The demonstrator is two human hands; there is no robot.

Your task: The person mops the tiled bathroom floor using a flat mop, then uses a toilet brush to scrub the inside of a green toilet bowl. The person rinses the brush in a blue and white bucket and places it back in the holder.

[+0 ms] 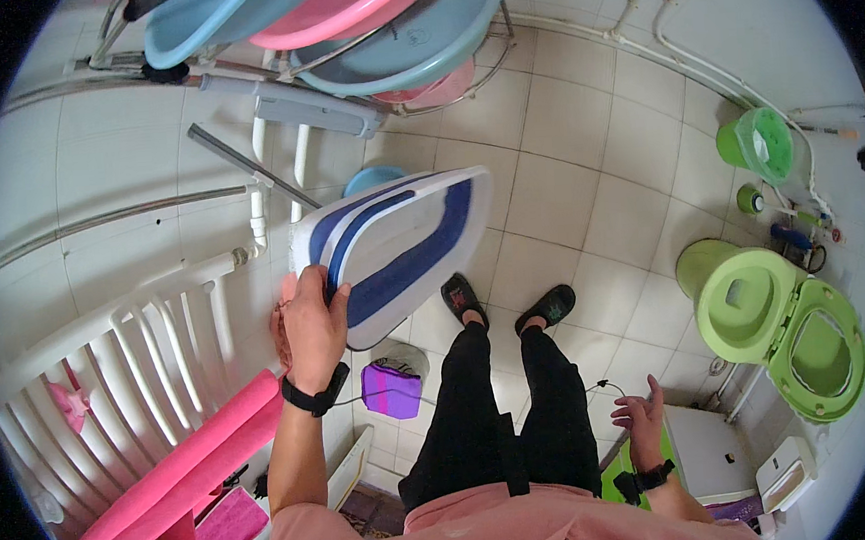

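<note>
My left hand grips the near left rim of a white and blue collapsible plastic basin. The basin is tilted above the tiled floor, left of my feet, and part of its inside shows. A reddish-pink thing, partly hidden, lies just behind that hand. On the right, my right hand is in the air with its fingers apart and nothing in it. Beneath the basin's near edge stands a small bin with a purple cloth or bag over its side.
Blue and pink basins sit on a metal rack at the upper left. A white radiator with pink towels lines the left wall. Rightward are a green toilet, a green bucket and a white cabinet.
</note>
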